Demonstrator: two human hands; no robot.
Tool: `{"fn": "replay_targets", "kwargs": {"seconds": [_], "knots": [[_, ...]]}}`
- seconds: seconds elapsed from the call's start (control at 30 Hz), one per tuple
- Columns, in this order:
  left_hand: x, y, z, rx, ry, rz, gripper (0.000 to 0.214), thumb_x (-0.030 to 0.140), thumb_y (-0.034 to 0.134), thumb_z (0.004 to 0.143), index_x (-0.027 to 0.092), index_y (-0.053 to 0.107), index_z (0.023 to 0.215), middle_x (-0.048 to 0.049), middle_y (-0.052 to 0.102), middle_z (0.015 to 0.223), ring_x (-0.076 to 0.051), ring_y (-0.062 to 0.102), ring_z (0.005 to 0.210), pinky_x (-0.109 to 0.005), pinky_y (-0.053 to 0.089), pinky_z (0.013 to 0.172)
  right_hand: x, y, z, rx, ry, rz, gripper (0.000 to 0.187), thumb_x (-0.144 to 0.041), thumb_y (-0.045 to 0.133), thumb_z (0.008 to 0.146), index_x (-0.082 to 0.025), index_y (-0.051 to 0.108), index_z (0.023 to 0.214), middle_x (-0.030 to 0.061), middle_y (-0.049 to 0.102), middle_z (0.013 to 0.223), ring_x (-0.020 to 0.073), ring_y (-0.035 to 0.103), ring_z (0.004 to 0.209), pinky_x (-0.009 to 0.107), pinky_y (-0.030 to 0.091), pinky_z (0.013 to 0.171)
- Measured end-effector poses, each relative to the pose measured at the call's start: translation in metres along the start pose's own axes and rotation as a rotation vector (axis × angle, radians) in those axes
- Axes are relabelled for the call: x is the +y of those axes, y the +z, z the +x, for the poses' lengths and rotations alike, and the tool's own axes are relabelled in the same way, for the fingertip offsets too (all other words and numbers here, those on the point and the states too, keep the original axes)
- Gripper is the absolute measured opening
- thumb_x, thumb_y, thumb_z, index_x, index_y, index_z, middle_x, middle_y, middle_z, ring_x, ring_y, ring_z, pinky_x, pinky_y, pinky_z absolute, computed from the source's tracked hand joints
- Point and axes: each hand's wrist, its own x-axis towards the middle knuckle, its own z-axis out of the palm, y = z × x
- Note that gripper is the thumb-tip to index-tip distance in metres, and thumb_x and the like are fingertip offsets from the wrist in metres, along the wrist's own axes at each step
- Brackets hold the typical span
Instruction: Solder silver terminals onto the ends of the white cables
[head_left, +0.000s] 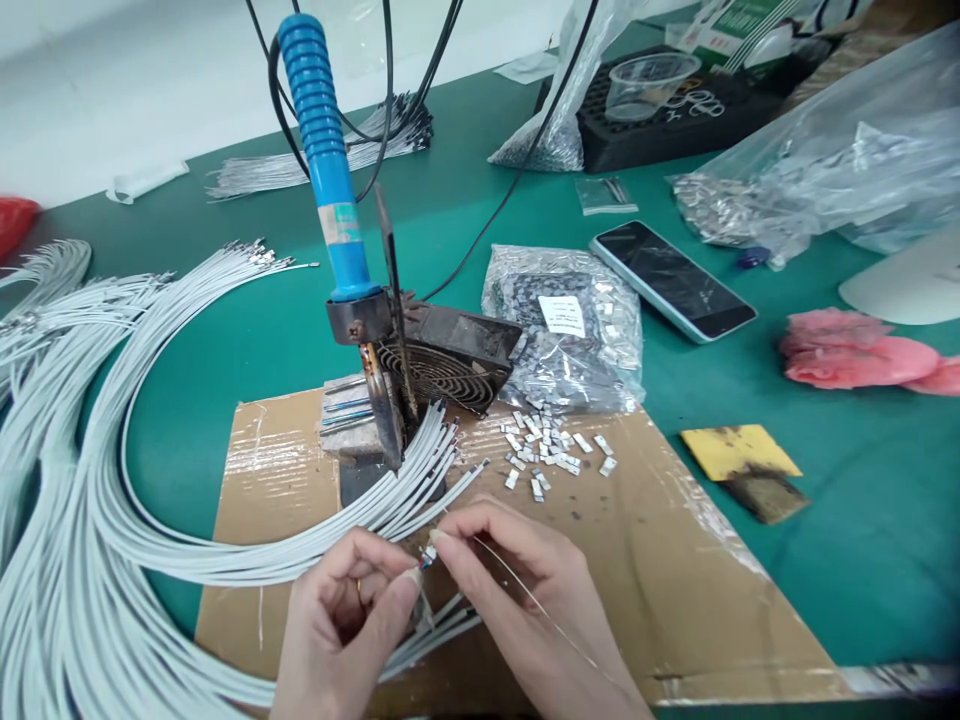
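My left hand (349,620) is closed, its thumb and fingertips pinching a white cable near its end, where small coloured wires (426,562) show. Against that end, my right hand (525,595) pinches a small white connector piece (430,550). A thin solder wire (536,605) runs across the right hand's fingers and back. Just beyond both hands, a soldering iron (322,150) with a blue handle stands tip down in a stand. Beside the tip lies a fan of white cables (360,515) with bared ends. Several loose white connector pieces (551,450) are scattered on the cardboard (637,600).
A dirty black fan (450,365) sits behind the iron. White cable bundles (67,520) fill the left side. Rightward are a plastic bag of parts (562,320), a phone (675,280), a stained yellow sponge (739,455) and a pink cloth (862,350). Black cords (517,180) hang overhead.
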Motion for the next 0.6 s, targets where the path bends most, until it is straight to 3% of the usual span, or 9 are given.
{"fn": "replay_targets", "kwargs": {"seconds": [0.6], "knots": [[-0.0021, 0.0018, -0.0022, -0.009, 0.013, 0.036, 0.041, 0.052, 0.09, 0.069, 0.016, 0.071, 0.071, 0.0043, 0.054, 0.055, -0.006, 0.035, 0.05, -0.019, 0.022, 0.051, 0.0092, -0.006, -0.0018, -0.016, -0.087, -0.009, 0.018, -0.024, 0.066, 0.094, -0.021, 0.069, 0.076, -0.0035, 0.064, 0.07, 0.0114, 0.057, 0.063, 0.019, 0.044, 0.058]]}}
